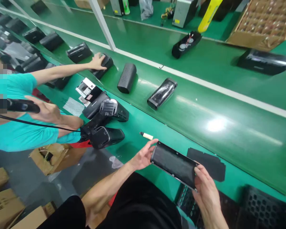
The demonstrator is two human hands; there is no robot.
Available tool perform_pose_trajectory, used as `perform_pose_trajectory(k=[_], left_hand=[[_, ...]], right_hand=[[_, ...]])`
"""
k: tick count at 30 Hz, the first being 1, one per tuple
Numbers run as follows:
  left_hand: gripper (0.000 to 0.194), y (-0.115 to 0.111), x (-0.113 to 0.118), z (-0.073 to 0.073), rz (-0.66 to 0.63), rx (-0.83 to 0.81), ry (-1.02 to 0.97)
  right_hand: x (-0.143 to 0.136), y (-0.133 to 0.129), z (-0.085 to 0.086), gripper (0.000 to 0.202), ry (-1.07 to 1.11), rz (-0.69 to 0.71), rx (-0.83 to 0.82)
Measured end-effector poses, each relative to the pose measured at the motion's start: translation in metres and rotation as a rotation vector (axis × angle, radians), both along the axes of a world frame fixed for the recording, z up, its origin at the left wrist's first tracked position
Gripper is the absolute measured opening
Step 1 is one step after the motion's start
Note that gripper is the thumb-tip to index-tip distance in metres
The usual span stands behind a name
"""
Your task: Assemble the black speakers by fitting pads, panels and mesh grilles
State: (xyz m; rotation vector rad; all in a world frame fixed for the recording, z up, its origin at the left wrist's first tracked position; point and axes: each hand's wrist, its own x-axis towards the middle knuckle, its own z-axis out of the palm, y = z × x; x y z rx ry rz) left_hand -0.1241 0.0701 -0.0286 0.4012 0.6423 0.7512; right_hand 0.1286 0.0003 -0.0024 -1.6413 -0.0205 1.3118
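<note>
A flat black rectangular panel (175, 163) with small fastening points along its edges is held between my two hands, above the green bench. My left hand (143, 156) grips its left end, fingers at the upper corner. Around the right end is my right hand (206, 184), thumb on top near the edge. Beyond the panel lies a stack of dark flat sheets (208, 163). A small tool with a cream handle (147, 136) rests on the bench close to my left hand.
Black speakers (162, 93) stand along the green conveyor (195, 105). At left, a co-worker in a turquoise shirt (21, 127) reaches onto a speaker (105, 65) and holds a black handheld device (23, 105). Black perforated parts (267, 203) lie at lower right; cardboard boxes (6, 203) at lower left.
</note>
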Motion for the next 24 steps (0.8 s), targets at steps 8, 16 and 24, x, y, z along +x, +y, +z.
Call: perform_pose_trajectory(k=[8, 16, 24], left_hand=[[0.107, 0.032, 0.041, 0.006, 0.098, 0.146, -0.102], [0.104, 0.053, 0.011, 0.013, 0.225, 0.086, -0.121], [0.103, 0.057, 0.009, 0.011, 0.174, 0.016, -0.224]], right_hand=[[-0.002, 0.074, 0.002, 0.045, 0.170, 0.241, 0.162], [-0.064, 0.292, -0.050, 0.110, -0.402, 0.456, -0.047], [-0.048, 0.346, -0.051, 0.111, -0.790, 0.634, -0.143]])
